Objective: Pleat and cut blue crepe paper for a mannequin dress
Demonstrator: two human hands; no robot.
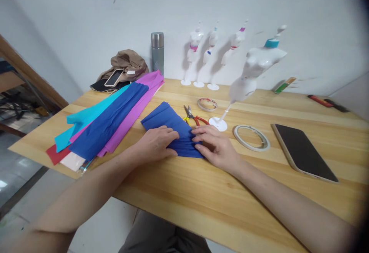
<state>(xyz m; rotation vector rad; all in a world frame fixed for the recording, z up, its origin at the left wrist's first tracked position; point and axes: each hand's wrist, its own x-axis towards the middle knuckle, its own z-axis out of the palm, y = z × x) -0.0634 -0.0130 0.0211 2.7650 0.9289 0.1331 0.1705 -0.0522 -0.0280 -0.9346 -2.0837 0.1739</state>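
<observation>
I record a pale wooden counter (pixel 201 195), plank-jointed with a smooth grain, running from the near edge to a white wall; on its left side lies a fan of long crepe sheets (pixel 109 122), matte and finely wrinkled, in cyan, deep blue and magenta, with red and white ends showing beneath.

The blue pleated paper (pixel 167 118) lies at the middle of the counter, just right of the sheets; it is wedge-shaped, gathered into narrow folds at its near end and spreading toward the wall.

My left hand (pixel 157 144) lies palm down on the near end of that paper, fingers close together and nearly flat, pressing rather than gripping; my right hand (pixel 216 146) meets it from the other side, fingers bent with their tips on the gathered folds; I cannot tell whether its thumb grips beneath.

A dark glossy phone (pixel 304 151), a flat rounded slab, lies well to the right; a white moulded bust (pixel 255 70) tilts on a thin rod just beyond my right hand; a brushed-steel flask (pixel 157 51) stands upright near the wall.

A thin white tape ring (pixel 251 138) lies flat between bust and phone; pliers (pixel 192 116) with red and yellow grips rest just beyond the paper.
</observation>
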